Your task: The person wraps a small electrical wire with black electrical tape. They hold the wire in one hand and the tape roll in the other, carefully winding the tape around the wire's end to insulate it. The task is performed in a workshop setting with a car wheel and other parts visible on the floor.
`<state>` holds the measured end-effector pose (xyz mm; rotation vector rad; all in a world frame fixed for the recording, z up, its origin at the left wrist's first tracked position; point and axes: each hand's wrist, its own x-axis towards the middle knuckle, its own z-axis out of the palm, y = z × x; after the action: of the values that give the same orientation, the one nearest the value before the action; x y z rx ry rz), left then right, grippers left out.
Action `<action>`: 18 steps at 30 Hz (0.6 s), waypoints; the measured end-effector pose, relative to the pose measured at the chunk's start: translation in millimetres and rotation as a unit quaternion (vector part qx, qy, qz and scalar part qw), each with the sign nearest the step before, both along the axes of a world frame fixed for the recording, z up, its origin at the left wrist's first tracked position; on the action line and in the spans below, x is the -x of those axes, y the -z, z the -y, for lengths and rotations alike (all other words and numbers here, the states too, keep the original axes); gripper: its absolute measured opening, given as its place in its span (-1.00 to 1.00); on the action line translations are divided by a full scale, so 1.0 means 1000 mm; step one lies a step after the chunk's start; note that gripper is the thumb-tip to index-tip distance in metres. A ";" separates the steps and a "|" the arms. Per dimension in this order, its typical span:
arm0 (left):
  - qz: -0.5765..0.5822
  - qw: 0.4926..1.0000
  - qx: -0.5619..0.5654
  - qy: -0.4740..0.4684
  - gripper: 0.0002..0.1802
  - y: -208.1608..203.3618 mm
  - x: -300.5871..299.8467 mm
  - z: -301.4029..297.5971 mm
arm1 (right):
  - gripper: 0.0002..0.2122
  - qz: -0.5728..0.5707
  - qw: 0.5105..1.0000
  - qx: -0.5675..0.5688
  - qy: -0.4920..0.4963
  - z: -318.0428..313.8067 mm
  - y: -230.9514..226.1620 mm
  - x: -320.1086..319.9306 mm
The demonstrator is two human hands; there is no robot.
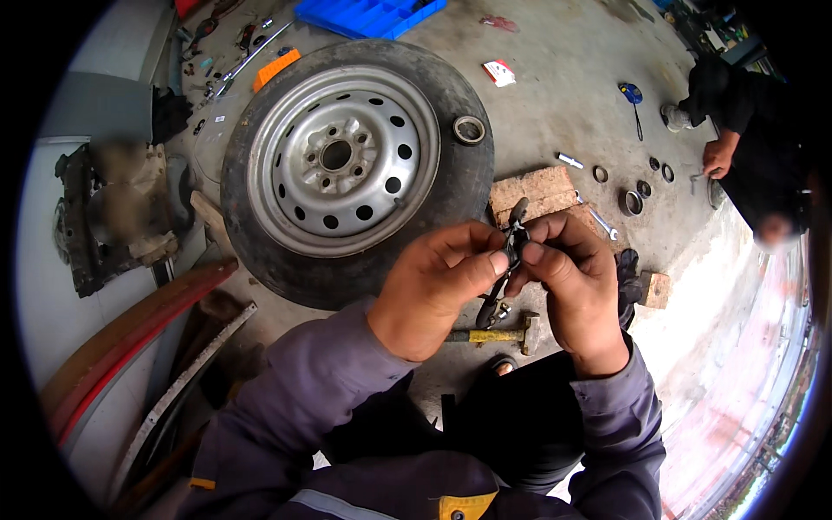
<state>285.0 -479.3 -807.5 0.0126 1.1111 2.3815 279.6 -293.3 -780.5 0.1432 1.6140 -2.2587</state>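
Observation:
My left hand (433, 282) and my right hand (572, 286) meet in front of me, both closed, thumbs and fingertips pinching one slim dark piece (490, 303). It has rounded dark ends and some shiny metal at its middle. It looks like small pliers with dark grips, but my fingers cover too much of it to be sure. Below it on the floor lies a hammer (530, 333) with a yellow and black handle. Just beyond my fingers is a worn wooden block (533, 196), with a wrench (602, 224) beside it.
A tyre on a silver wheel (399, 227) lies flat ahead, with a bearing ring (469, 130) on its sidewall. Several rings (631, 203) lie to the right, near a blue tape measure (631, 93). A blue tray (373, 16) is at the back. Another person's hand (719, 156) works at far right.

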 end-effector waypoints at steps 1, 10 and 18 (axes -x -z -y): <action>0.000 0.999 -0.035 0.004 -0.76 -0.001 0.000 -0.001 | -0.90 0.032 0.998 0.059 -0.017 -0.001 0.001 0.001; 0.038 0.999 -0.012 0.026 -0.68 -0.004 0.002 0.007 | -0.89 0.005 1.000 -0.017 0.002 0.002 0.005 0.002; -0.032 0.998 0.058 -0.020 -0.74 0.000 0.007 0.016 | -0.74 -0.446 0.810 -0.381 0.017 -0.001 0.001 0.004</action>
<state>278.2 -495.7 -807.8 0.0275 1.2905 2.3624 275.5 -292.5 -781.0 -0.8205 2.9276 -1.5770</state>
